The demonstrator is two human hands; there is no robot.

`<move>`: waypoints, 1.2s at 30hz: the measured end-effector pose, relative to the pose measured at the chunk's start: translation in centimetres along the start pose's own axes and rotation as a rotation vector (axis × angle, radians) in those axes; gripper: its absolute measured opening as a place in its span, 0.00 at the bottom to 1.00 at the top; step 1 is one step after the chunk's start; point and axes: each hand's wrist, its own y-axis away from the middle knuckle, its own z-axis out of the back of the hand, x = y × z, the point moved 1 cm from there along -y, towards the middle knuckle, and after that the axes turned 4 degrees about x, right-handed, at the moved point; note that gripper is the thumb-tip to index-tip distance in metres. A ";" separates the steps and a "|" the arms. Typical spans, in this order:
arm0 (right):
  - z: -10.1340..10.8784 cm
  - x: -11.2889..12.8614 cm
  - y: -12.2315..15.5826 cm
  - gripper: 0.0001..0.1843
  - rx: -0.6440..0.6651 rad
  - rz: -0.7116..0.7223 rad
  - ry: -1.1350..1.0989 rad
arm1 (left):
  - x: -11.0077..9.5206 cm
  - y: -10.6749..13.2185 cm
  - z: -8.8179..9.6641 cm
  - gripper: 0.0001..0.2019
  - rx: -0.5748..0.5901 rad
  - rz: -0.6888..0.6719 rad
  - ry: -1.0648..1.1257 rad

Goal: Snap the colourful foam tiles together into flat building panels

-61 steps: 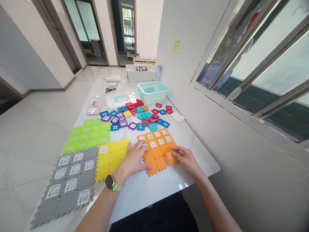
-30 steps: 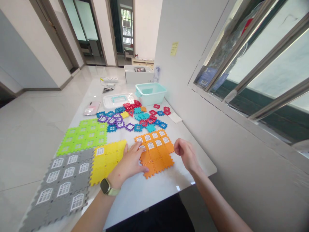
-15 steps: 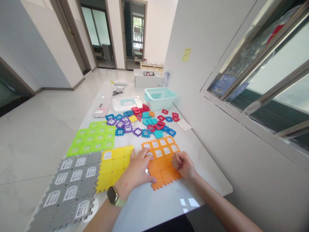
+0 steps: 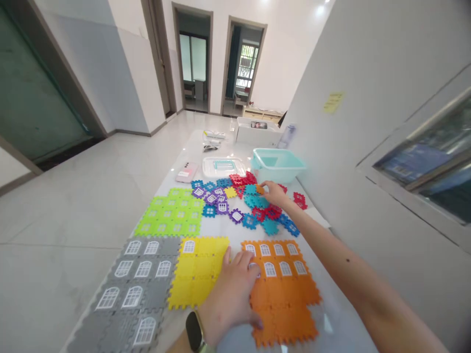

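The 2 hands are well apart and neither is clamped on anything large. The left hand [image 4: 231, 299] lies spread at 6 o'clock, fingertips on the window tiles of an interlocked orange foam mat [image 4: 283, 299]. The right hand [image 4: 274, 193] reaches to 12 o'clock over the loose tile pile [image 4: 250, 211], fingers at a small orange tile [image 4: 260, 189]; whether they grip it I cannot tell. Beside the orange mat, on the white bench [image 4: 221, 230], lie a yellow mat [image 4: 196, 274] and a gray mat [image 4: 132, 279], with a green mat [image 4: 172, 213] at 10 o'clock.

The low right forearm could brush the loose tiles and scatter them, and pressure from the left hand could shift the orange mat's joints. No brand is legible; a yellow sticky note [image 4: 333, 102] at 1 o'clock is too small to read.
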 end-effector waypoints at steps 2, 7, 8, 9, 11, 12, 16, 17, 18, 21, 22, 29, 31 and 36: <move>-0.7 -0.3 -1.8 0.19 0.066 -0.011 0.071 | 0.0 0.1 0.1 0.38 -0.015 -0.007 0.021; -0.7 -1.6 -2.6 0.17 0.093 -0.057 0.204 | -0.1 0.1 0.1 0.37 -0.025 -0.002 0.030; -0.2 -1.8 -2.3 0.17 0.077 -0.057 0.222 | -0.1 0.1 0.0 0.38 -0.026 -0.001 0.027; 0.4 -1.9 -1.7 0.17 0.058 -0.055 0.236 | -0.1 0.1 0.0 0.38 -0.027 0.002 0.023; 1.8 -2.0 0.3 0.17 0.018 -0.048 0.254 | 0.0 0.0 0.0 0.38 -0.022 0.007 0.015; 2.6 -2.0 1.8 0.17 -0.001 -0.034 0.243 | 0.1 0.0 0.1 0.38 -0.014 0.008 0.008; 4.8 -2.4 11.8 0.20 0.003 0.054 0.004 | 0.3 -0.2 0.8 0.38 0.038 0.008 -0.047; 4.9 -2.6 15.1 0.20 0.032 0.054 -0.063 | 0.3 -0.3 0.9 0.37 0.051 0.012 -0.061; 5.0 -2.8 18.5 0.21 0.048 0.037 -0.101 | 0.3 -0.3 1.1 0.37 0.060 0.022 -0.070; 4.2 -3.0 27.9 0.19 0.054 0.001 -0.149 | 0.4 -0.5 1.4 0.35 0.081 0.041 -0.098; 3.7 -3.0 30.4 0.17 0.058 0.000 -0.149 | 0.4 -0.6 1.4 0.35 0.091 0.044 -0.105; 1.1 -2.3 35.8 0.23 0.014 0.151 -0.027 | 0.8 -0.6 1.1 0.34 0.089 0.031 -0.159; 1.1 -2.2 35.5 0.24 0.008 0.160 -0.014 | 0.8 -0.6 1.1 0.33 0.096 0.039 -0.170; 1.0 -2.5 35.7 0.23 -0.055 0.118 -0.052 | 0.6 -0.7 1.3 0.33 0.107 0.053 -0.176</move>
